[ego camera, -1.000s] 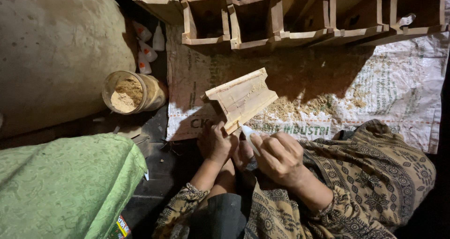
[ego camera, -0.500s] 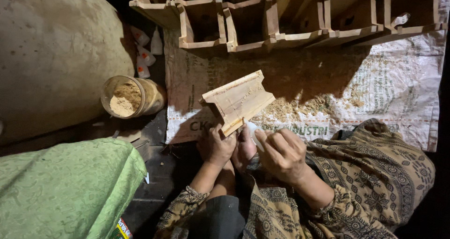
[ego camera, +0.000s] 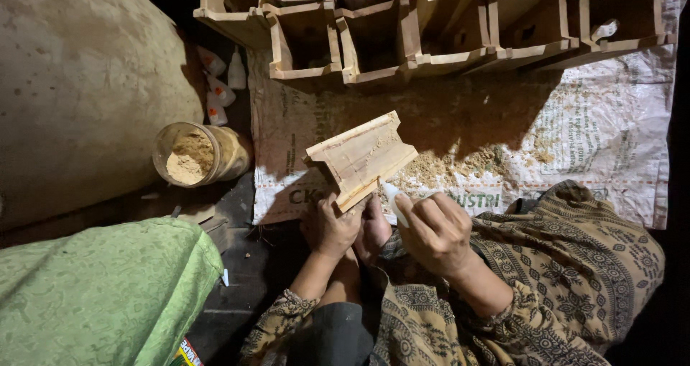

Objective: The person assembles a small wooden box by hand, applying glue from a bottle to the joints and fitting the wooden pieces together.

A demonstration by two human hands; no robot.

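Left hand (ego camera: 332,227) curled tight on the lower corner of the wooden piece (ego camera: 361,158), holding it tilted above the printed sack sheet (ego camera: 575,136) near its front edge. Right hand (ego camera: 438,231) fisted around a small white bottle (ego camera: 394,199), tip just beside the piece's lower edge. Piece is pale raw wood, flat with raised rims; loose sawdust (ego camera: 460,163) beneath.

Wooden boxes (ego camera: 431,28) ahead, jar (ego camera: 198,154) left; bare sacking (ego camera: 575,136) between.
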